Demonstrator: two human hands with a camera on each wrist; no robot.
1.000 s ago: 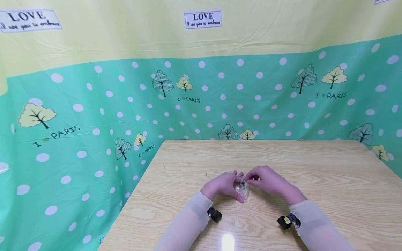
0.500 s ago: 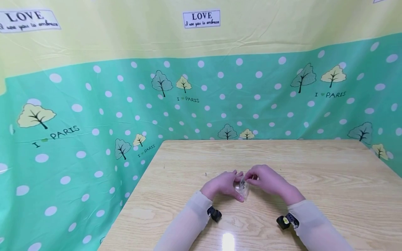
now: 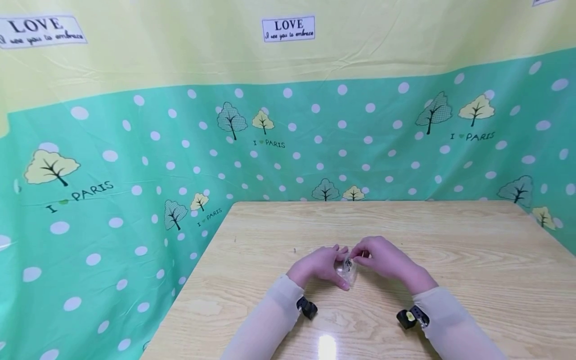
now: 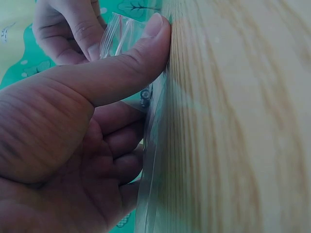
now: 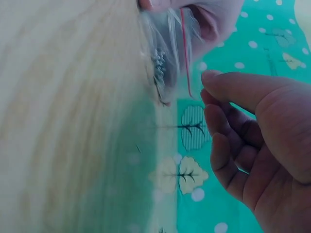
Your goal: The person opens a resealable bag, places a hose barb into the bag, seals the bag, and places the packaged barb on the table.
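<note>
A small clear zip-lock bag (image 3: 346, 271) stands on the table between both hands, with a red line along its mouth in the right wrist view. Inside lie small dark metal parts (image 5: 159, 68); one looks ring-shaped (image 4: 145, 96) in the left wrist view. My left hand (image 3: 320, 265) holds the bag from the left, thumb on the near side and fingers on the far side. From the right, my right hand (image 3: 382, 257) pinches the bag's upper edge between thumb and index finger, its other fingers curled. The left thumb partly hides the bag in the left wrist view.
The light wood table (image 3: 427, 225) carries a tiny dark bit (image 3: 294, 250) left of the hands. A green and yellow printed cloth (image 3: 315, 125) hangs behind and at the left. Black wrist cameras (image 3: 307, 307) sit on both forearms.
Both hands stay nearly in place around the bag. The metal parts inside look slightly shifted; otherwise only the head view has moved a little.
</note>
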